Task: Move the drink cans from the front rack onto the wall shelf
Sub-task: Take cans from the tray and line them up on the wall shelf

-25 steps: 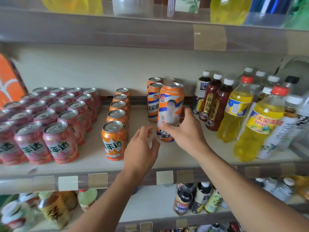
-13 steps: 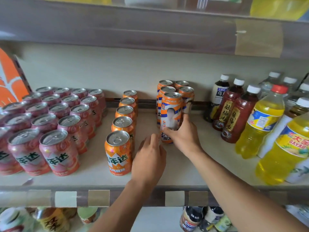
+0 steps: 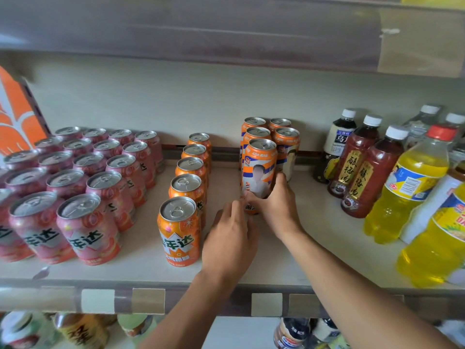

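5 tall orange cans stand in a cluster at the back of the wall shelf [image 3: 289, 260]; right hand [image 3: 275, 205] has fingers and thumb wrapped round the lower body of the front tall can [image 3: 259, 170], which is upright, base on or just at the shelf board, touching the cans behind. Low grip likely to seat and align it in the column. Left hand [image 3: 230, 238] holds nothing, fingers loosely extended toward the can's base, probably to steady or nudge it. Short orange cans [image 3: 180, 230] form 1 file just left; pink cans [image 3: 88, 222] fill the left side; bottles [image 3: 372, 172] stand right, near the arm, so a knock is possible.
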A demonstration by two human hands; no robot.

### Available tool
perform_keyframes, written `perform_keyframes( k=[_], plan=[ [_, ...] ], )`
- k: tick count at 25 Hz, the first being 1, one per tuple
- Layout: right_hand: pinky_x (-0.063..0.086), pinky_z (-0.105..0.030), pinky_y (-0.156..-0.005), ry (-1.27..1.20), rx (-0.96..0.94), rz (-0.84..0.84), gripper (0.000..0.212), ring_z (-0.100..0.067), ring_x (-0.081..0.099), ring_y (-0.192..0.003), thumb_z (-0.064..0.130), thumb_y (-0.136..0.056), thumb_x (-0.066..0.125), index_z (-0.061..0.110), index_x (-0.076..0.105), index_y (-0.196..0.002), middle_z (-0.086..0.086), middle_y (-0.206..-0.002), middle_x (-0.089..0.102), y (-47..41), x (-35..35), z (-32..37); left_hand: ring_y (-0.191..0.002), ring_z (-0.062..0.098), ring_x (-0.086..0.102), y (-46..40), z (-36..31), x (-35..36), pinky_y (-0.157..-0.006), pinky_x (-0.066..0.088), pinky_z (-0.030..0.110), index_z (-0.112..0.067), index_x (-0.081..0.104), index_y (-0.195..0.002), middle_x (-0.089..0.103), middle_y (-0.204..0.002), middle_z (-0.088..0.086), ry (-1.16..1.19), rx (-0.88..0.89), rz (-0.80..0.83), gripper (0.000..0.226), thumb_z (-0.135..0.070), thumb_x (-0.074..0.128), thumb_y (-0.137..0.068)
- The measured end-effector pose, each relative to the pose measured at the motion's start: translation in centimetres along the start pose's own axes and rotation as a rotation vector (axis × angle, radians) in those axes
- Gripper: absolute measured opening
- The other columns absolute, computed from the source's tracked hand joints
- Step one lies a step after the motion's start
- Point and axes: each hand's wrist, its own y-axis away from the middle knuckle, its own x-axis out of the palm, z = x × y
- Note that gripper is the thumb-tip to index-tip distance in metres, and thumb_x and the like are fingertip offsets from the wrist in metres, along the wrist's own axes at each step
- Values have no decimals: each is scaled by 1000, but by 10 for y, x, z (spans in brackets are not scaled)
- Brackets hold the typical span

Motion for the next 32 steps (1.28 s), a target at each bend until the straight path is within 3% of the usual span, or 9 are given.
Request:
perform_keyframes(
  k=[4,6,10,15,21,26,29,32],
  plan=[
    [40,-6,-60,1,1,10,48,-12,60,-88,27,-71,84,19,50,-104,6,-100,61,1,0,-3,-105,20,54,2,3,2,-74,51,37,-18,51,-110,61,-111,1,18,-4,8,24,-30,44,-91],
    [39,-4,-59,7,-1,28,49,-9,59,-88,30,-72,84,21,49,-105,8,-101,61,1,-1,-2,-105,21,54,0,4,3,-74,52,38,-18,51,-109,61,-110,1,12,-2,4,30,-35,38,-88],
    [43,-20,-71,37,8,57,53,-7,58,-90,32,-72,84,21,51,-111,8,-108,64,2,-6,0,-105,22,55,0,3,6,-73,50,37,-16,52,-111,61,-111,2,-10,0,22,23,-26,50,-90],
    [44,-21,-75,36,3,47,58,-15,64,-103,32,-72,85,17,53,-117,1,-119,67,3,-8,2,-105,23,54,0,0,5,-73,49,37,-15,52,-109,60,-111,3,-8,-16,34,21,-25,52,-90],
    [41,-17,-75,29,33,113,65,-11,61,-103,29,-75,84,19,49,-128,7,-119,64,6,-11,6,-105,25,54,0,-1,3,-72,46,36,-14,51,-112,59,-111,5,9,-27,45,23,-24,51,-91],
    [45,-25,-85,132,113,228,72,-17,61,-113,36,-78,81,18,44,-137,3,-122,64,11,-29,3,-105,26,56,-1,-3,0,-75,50,39,-15,48,-114,60,-115,6,25,-40,69,25,-23,50,-90],
    [47,-28,-94,171,43,179,72,-14,60,-114,40,-82,76,21,43,-143,5,-125,62,23,-53,9,-102,32,59,-1,-13,-12,-73,52,44,-14,48,-115,60,-113,8,20,2,57,26,-23,51,-91],
    [49,-31,-93,223,-110,53,56,-14,61,-110,36,-89,68,18,49,-138,3,-124,64,41,-76,16,-101,30,58,2,-28,-28,-69,51,40,-15,51,-119,59,-113,6,-30,72,-10,31,-24,56,-90]
  ],
)
